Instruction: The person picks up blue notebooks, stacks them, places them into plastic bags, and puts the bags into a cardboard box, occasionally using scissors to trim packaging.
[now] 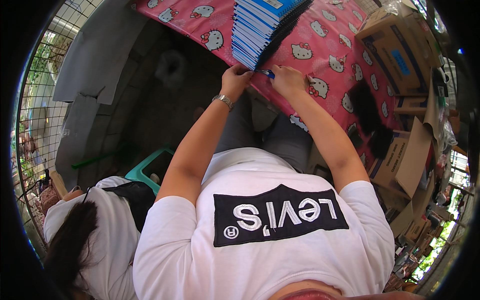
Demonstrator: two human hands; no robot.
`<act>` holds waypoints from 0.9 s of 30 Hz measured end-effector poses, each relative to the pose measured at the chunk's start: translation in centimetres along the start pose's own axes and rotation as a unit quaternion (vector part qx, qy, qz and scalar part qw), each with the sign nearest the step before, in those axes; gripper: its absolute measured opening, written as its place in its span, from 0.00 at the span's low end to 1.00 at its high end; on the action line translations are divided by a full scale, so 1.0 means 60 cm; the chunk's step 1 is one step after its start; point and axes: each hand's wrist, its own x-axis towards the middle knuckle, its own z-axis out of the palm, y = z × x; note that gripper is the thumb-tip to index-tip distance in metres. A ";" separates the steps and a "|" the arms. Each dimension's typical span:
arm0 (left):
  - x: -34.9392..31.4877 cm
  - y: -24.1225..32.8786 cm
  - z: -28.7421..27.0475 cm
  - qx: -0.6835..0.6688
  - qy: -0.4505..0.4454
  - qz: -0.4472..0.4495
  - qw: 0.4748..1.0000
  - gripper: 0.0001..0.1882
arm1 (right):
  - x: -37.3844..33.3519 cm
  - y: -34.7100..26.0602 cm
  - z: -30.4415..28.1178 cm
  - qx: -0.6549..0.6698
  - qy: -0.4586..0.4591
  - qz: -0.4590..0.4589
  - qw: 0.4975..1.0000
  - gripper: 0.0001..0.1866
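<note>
Head view: white printed label point(274, 3) on spiral notebooks point(254, 31); right hand point(289, 81) curled round blue-handled pliers point(268, 73) at near corner; left hand point(235, 81) pinching, object unclear.

Top: blue-and-white notebooks point(253, 32), black coils point(283, 31); pink counter point(280, 59) printed with white cats. Right: brown boxes point(391, 52). Bottom: white shirt point(300, 262), black patch point(282, 194).
</note>
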 end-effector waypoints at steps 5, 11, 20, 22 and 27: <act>0.002 -0.014 -0.016 -0.099 -0.013 -0.028 0.995 0.08 | -0.013 0.016 0.011 -0.042 0.156 -0.079 0.984 0.10; 0.002 0.003 0.006 0.028 0.002 -0.026 0.999 0.07 | 0.006 -0.005 0.008 -0.045 0.017 -0.034 0.998 0.11; 0.007 -0.027 -0.009 -0.101 0.000 -0.033 0.994 0.07 | -0.017 0.014 0.000 -0.068 0.054 -0.031 0.996 0.11; 0.006 -0.023 0.003 -0.102 0.001 -0.038 0.994 0.08 | -0.013 0.016 0.007 -0.084 0.110 -0.062 0.988 0.11; 0.017 -0.040 0.020 0.047 0.056 0.026 0.997 0.11 | 0.007 0.005 0.020 -0.088 0.050 -0.056 0.993 0.10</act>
